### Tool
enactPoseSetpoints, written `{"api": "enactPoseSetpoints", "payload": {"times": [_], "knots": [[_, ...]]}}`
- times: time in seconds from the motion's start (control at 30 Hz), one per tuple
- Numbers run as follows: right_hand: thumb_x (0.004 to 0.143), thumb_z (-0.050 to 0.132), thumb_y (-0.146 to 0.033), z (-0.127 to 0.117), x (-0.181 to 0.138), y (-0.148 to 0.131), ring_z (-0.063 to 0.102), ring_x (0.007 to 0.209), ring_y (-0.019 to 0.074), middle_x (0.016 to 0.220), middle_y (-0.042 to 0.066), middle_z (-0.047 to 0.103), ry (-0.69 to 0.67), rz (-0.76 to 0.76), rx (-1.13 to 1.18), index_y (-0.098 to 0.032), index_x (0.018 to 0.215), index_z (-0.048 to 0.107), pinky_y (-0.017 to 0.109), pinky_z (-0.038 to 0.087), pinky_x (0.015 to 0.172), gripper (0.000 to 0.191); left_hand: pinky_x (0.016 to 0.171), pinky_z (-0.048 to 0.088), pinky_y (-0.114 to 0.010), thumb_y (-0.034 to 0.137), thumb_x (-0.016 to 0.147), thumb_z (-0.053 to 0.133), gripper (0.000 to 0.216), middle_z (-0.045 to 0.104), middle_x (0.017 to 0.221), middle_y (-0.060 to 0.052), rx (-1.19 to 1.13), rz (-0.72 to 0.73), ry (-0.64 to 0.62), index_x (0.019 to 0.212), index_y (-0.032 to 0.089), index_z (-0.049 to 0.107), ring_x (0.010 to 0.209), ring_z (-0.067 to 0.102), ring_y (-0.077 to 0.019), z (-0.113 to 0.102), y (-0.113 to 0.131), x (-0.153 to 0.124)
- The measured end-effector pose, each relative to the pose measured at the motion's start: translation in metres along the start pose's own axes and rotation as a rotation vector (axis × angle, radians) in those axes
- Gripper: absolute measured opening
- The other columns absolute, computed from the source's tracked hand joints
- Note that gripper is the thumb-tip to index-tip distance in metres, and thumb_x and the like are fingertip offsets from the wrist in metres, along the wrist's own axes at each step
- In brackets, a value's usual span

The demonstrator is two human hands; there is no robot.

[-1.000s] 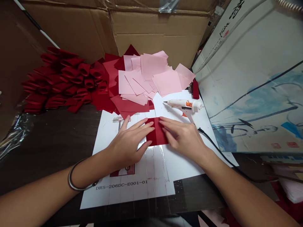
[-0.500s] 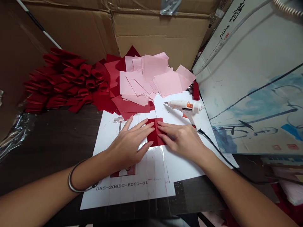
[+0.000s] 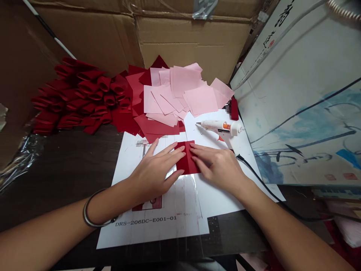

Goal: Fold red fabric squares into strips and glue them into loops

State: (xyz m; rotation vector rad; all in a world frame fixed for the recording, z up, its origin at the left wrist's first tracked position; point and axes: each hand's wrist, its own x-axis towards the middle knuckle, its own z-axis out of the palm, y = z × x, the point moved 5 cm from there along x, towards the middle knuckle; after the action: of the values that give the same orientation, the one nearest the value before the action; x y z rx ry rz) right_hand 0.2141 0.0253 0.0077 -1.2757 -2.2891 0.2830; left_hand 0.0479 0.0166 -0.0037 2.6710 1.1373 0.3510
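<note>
A dark red paper square (image 3: 188, 168) lies on the white sheets, with a straight line like a crease down its middle. My left hand (image 3: 160, 165) rests its fingertips on the square's left half, fingers stretched out and apart. On the right half, my right hand (image 3: 218, 163) touches the paper with its fingertips, fingers extended. Neither hand grips it. A white glue gun (image 3: 231, 130) lies just beyond my right hand, nozzle pointing left. Under my left hand is a printed sheet (image 3: 152, 233), its picture partly hidden by my wrist.
Loose pink paper squares (image 3: 197, 99) and red squares (image 3: 158, 126) are heaped behind my hands. Several rolled red pieces (image 3: 84, 88) are piled at the left. Cardboard (image 3: 191, 49) stands at the back, a painted white panel (image 3: 296, 113) at the right. A black cord (image 3: 265, 186) trails rightward.
My right fingertips have slid slightly right across the red square, baring more of its middle. My left hand stays in place on the paper. The whole view has shifted a little.
</note>
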Motion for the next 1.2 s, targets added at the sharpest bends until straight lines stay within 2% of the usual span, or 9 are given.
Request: {"api": "enactPoseSetpoints", "payload": {"times": [0.2,0.37,0.5,0.57,0.7,0.83,0.9,1.1,1.2], "knots": [[0.088,0.050,-0.014,-0.004,-0.001,0.003,0.071,0.104,0.0201,0.117,0.005,0.072,0.133,0.034,-0.001,-0.015,0.111,0.073,0.036,0.059,0.092,0.033,0.115,0.019,-0.066,0.033,0.098,0.043,0.042,0.059,0.137,-0.009,-0.001,-0.002,-0.003,0.134,0.014,0.051,0.137,0.045,-0.0299,0.000,0.001,0.000],[0.091,0.048,-0.017,-0.001,0.002,-0.002,0.068,0.110,0.0188,0.119,0.004,0.071,0.032,-0.001,0.030,-0.014,0.114,0.072,0.033,0.058,0.095,0.034,0.115,0.020,-0.066,0.033,0.097,0.044,0.042,0.060,0.137,-0.011,0.000,0.003,0.012,0.133,0.013,0.051,0.136,0.045,-0.0302,-0.001,0.000,0.000],[0.089,0.050,-0.017,0.001,0.001,-0.001,0.070,0.107,0.0209,0.119,0.004,0.071,-0.030,0.031,0.019,-0.017,0.114,0.072,0.037,0.059,0.092,0.033,0.116,0.020,-0.065,0.032,0.097,0.044,0.043,0.059,0.137,-0.011,-0.016,-0.002,0.018,0.134,0.013,0.051,0.137,0.045,-0.0301,-0.001,0.000,0.000],[0.088,0.051,-0.017,-0.001,0.001,0.000,0.069,0.108,0.0217,0.120,0.004,0.070,0.053,0.055,0.035,-0.018,0.116,0.071,0.039,0.059,0.092,0.034,0.116,0.019,-0.065,0.033,0.096,0.044,0.042,0.059,0.137,-0.011,-0.028,-0.015,0.009,0.134,0.014,0.051,0.137,0.045,-0.0301,0.000,-0.001,0.000],[0.086,0.047,-0.007,-0.010,-0.003,0.000,0.070,0.105,0.0208,0.117,0.006,0.072,0.319,0.094,0.093,-0.018,0.110,0.072,0.038,0.061,0.087,0.036,0.117,0.016,-0.064,0.034,0.096,0.046,0.046,0.057,0.139,-0.012,-0.050,-0.049,0.000,0.137,0.013,0.047,0.135,0.046,-0.0297,0.000,-0.002,0.000],[0.084,0.047,-0.004,-0.014,-0.004,-0.001,0.071,0.102,0.0211,0.108,0.008,0.075,0.417,0.121,0.095,-0.015,0.106,0.071,0.038,0.061,0.088,0.034,0.119,0.014,-0.060,0.039,0.094,0.049,0.056,0.054,0.142,-0.013,-0.069,-0.095,0.020,0.142,0.011,0.039,0.131,0.050,-0.0296,-0.002,-0.004,0.001],[0.085,0.049,-0.006,-0.013,-0.003,0.000,0.072,0.101,0.0207,0.106,0.007,0.076,0.386,0.128,0.089,-0.015,0.105,0.072,0.038,0.061,0.089,0.032,0.119,0.013,-0.061,0.040,0.093,0.050,0.059,0.053,0.142,-0.013,-0.071,-0.109,0.018,0.143,0.011,0.037,0.131,0.050,-0.0304,-0.001,-0.006,0.002],[0.087,0.053,-0.015,-0.001,0.001,0.001,0.069,0.109,0.0188,0.117,0.005,0.071,0.047,0.052,0.078,-0.016,0.110,0.073,0.034,0.057,0.095,0.031,0.119,0.014,-0.061,0.042,0.094,0.049,0.054,0.057,0.138,-0.014,-0.058,-0.057,0.040,0.139,0.012,0.045,0.130,0.051,-0.0289,-0.001,-0.005,0.001],[0.087,0.052,-0.014,0.002,0.002,0.001,0.070,0.106,0.0190,0.116,0.003,0.072,-0.035,0.058,0.073,-0.016,0.111,0.073,0.035,0.058,0.094,0.032,0.119,0.016,-0.060,0.041,0.095,0.047,0.054,0.056,0.139,-0.015,-0.036,-0.035,0.037,0.140,0.011,0.045,0.134,0.047,-0.0291,-0.001,-0.003,0.001]]}}
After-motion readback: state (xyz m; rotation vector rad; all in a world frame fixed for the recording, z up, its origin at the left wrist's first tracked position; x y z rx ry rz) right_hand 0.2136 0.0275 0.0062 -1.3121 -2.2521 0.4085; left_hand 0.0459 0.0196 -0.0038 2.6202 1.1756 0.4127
